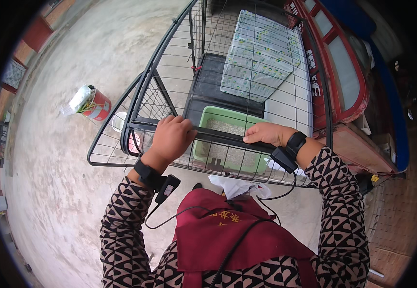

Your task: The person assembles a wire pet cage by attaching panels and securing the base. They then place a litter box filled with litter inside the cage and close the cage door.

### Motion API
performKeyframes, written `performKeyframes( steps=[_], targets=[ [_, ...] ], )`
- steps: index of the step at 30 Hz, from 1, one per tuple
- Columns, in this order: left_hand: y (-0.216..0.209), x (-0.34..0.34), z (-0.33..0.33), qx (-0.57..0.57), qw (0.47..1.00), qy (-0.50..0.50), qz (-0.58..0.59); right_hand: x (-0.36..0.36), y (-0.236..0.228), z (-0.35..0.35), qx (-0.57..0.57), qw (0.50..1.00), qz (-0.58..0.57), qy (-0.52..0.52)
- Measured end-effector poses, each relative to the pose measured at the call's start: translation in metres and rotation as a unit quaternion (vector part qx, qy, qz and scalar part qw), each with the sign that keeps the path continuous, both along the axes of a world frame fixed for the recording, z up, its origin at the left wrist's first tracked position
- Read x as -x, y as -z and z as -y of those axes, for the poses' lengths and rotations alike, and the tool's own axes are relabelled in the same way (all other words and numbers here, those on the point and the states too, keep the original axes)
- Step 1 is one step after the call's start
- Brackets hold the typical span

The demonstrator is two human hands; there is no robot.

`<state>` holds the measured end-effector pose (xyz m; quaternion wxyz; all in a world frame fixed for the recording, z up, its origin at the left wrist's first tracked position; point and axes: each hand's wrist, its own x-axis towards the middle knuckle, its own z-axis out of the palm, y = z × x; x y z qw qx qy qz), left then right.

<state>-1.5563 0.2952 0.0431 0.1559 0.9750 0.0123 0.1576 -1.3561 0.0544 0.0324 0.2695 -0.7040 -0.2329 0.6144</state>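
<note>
Both hands are at the near edge of a black wire cage [330, 113]. My left hand [171, 138] is closed over its black top bar [220, 138], knuckles up. Farther right, my right hand [271, 134] grips the same bar, with the thumb lying along it. Through the wires I see a green tray [237, 116] of pale grey granules just below the bar. Behind the tray lies a black floor panel [207, 86].
A stack of white-and-green packages [261, 53] shows through the mesh. To the left, a red bucket [99, 106] with greens and a plastic bag stands on the concrete floor [59, 158]. Beside the cage on the right is a red vehicle [357, 101]. A wire door panel [105, 139] juts out left.
</note>
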Motion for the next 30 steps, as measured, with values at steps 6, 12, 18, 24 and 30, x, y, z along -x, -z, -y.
performKeyframes(
  steps=[6,12,18,24,30],
  targets=[
    [0.003,-0.013,-0.007,0.005,0.999,0.032,-0.032,-0.003,0.0,0.01,0.004,0.997,0.076,-0.027],
    [0.005,-0.01,0.008,0.03,0.999,0.034,-0.001,-0.011,0.009,0.018,0.01,0.998,0.064,-0.014],
    [0.008,-0.013,0.025,0.039,0.997,0.068,0.004,-0.013,0.005,0.024,0.006,0.995,0.094,-0.035],
    [0.009,-0.013,0.028,0.054,0.997,0.056,-0.002,-0.021,-0.022,0.063,0.035,0.985,0.147,-0.087],
    [0.009,-0.015,0.028,0.072,0.996,0.039,0.022,-0.02,-0.023,0.055,0.026,0.953,0.226,-0.203]
  ],
)
